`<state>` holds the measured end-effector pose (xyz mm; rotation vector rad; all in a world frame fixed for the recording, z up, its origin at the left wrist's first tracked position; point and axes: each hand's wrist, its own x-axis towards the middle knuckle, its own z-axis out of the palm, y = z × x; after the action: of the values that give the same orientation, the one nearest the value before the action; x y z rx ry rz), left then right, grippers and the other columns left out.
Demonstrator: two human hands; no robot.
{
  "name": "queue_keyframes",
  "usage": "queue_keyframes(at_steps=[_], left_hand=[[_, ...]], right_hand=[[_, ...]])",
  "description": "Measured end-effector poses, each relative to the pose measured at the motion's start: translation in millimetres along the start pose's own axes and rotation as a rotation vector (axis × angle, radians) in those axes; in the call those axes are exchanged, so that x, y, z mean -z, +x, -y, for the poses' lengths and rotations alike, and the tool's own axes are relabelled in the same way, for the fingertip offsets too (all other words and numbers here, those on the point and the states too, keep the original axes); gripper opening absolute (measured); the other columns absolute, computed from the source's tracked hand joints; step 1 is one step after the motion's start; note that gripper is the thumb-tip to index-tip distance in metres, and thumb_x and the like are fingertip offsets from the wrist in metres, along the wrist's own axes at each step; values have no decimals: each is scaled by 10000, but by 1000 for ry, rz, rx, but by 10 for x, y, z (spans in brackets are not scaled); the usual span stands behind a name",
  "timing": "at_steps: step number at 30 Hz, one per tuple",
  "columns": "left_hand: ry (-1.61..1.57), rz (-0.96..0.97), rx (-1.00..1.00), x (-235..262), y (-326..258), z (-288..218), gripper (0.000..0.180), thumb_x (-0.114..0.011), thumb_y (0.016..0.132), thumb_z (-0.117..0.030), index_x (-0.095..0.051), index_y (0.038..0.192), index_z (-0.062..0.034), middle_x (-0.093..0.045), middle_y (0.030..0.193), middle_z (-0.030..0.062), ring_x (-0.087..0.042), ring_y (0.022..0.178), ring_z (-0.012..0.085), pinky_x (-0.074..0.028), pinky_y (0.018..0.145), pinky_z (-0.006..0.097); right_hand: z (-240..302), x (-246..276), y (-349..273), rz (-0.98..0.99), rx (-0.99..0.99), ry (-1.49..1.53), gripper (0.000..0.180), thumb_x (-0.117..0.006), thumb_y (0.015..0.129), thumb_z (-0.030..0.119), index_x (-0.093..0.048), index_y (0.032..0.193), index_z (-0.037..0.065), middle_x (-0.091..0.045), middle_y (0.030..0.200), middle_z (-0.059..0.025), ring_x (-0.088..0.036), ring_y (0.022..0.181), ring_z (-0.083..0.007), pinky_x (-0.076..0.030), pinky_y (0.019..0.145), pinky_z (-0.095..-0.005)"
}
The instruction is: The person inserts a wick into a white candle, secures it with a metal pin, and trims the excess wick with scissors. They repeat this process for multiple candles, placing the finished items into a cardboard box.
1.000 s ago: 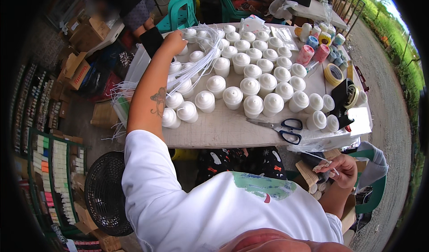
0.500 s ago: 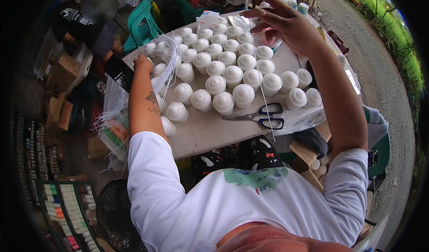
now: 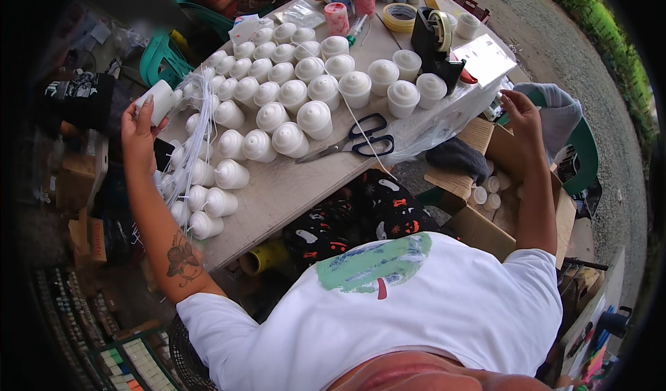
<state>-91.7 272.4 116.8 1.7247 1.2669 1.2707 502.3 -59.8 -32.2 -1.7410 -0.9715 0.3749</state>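
Past the table's left edge, my left hand (image 3: pixel 142 122) grips a white cup-shaped piece (image 3: pixel 158 103) tipped on its side, its narrower end toward the table. To the right, beyond the table corner, my right hand (image 3: pixel 524 118) is raised with thumb and fingers pinched together; a small pale bit at the tips is too small to name. Rows of similar white cup-shaped pieces (image 3: pixel 316 119) with domed tops fill the table. A bundle of thin white strings (image 3: pixel 198 138) lies across those nearest my left hand.
Dark-handled scissors (image 3: pixel 371 143) lie near the table's (image 3: pixel 267 190) front edge, under a loose string. At the far right stand a tape dispenser (image 3: pixel 431 41), tape rolls (image 3: pixel 400 16) and red-white marbled cylinders (image 3: pixel 337 19). An open cardboard box (image 3: pixel 479 214) sits below my right forearm.
My left hand has lifted a white cup-shaped piece from among the others. My right hand has come down from above the table's far side to beyond its right corner. The view has turned.
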Motion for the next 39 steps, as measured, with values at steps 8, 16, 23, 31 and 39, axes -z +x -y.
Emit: queue_keyframes(at_steps=[8, 16, 23, 31, 39], left_hand=[[-1180, 390, 466, -1515, -2050, -192, 437, -401, 945, -386, -493, 1207, -49, -620, 1014, 152, -646, 798, 281, -557, 674, 355], [-1227, 400, 370, -1711, -2605, -16, 409, -617, 877, -213, -445, 1221, -72, -585, 1061, 99, -639, 809, 211, -538, 650, 289], [-953, 369, 171, -1618, -2696, -104, 479, -689, 798, -11, -438, 1201, -81, -565, 1078, 76, -616, 859, 163, -547, 649, 266], [-723, 450, 143, -1674, -2756, -37, 478, -670, 830, -72, -450, 1252, -28, -559, 1125, 71, -569, 940, 144, -527, 660, 275], [-568, 434, -10, -1943, -2854, -262, 356, -578, 914, -239, -507, 1226, -83, -567, 994, 36, -544, 847, 81, -490, 649, 223]], right_hand=[[-97, -906, 1400, 234, 84, -761, 320, -560, 853, 286, -657, 1014, 27, -659, 969, -190, -635, 890, -322, -475, 810, -369], [97, -795, 1413, 347, -169, -332, 232, -594, 835, 191, -623, 927, -20, -606, 699, -90, -593, 573, -186, -481, 503, -297], [288, -130, 354, 226, -170, 797, 317, -498, 927, 216, -485, 1192, 43, -543, 795, -19, -491, 567, -80, -360, 433, -224], [816, -602, -1200, 660, 4, 625, 378, -464, 971, 168, -371, 1314, 37, -543, 977, -48, -540, 731, -99, -462, 696, -265], [1085, -832, -1449, 805, 63, 278, 369, -471, 958, 102, -379, 1315, 83, -531, 843, -24, -473, 666, -85, -439, 624, -218]])
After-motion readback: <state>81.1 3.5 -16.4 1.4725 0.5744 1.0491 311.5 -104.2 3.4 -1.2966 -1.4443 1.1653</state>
